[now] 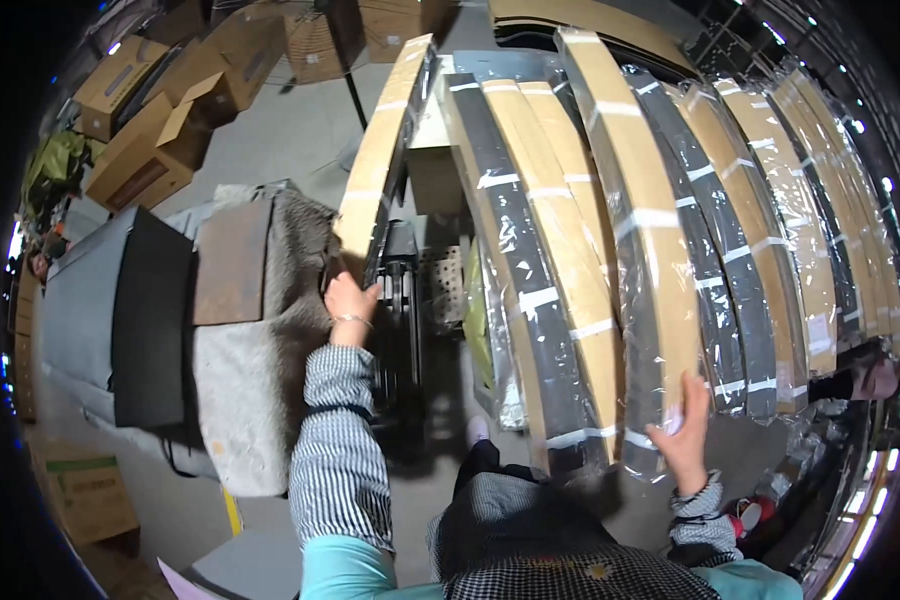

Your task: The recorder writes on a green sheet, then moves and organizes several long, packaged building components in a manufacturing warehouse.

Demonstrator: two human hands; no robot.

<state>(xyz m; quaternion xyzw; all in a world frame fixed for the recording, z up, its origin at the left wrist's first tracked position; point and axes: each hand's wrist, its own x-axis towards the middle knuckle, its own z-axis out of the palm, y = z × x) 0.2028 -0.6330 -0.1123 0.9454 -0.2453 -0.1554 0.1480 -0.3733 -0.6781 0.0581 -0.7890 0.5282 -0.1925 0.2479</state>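
A long plank-shaped package (372, 190), with a wood-coloured top, pale straps and a dark side, slants away from me on the left. My left hand (352, 303) has its fingers round the near end of it, thumb on the right. To the right lies a longer wood-coloured package (650, 225) in clear plastic film, its far end higher in view than those beside it. At its near right edge is my right hand (684, 432), fingers stretched and thumb spread, touching the film. Between the two, further strapped packages (515, 250), grey and wood-coloured, lie side by side.
More film-wrapped packages (760, 200) are ranged at the right. A felt-covered stand (245, 375) with a brown board (232, 262) is on my left, beside a black panel (153, 320). Cardboard boxes (145, 165) stand at the far left. A person's hand (875, 380) shows at the right edge.
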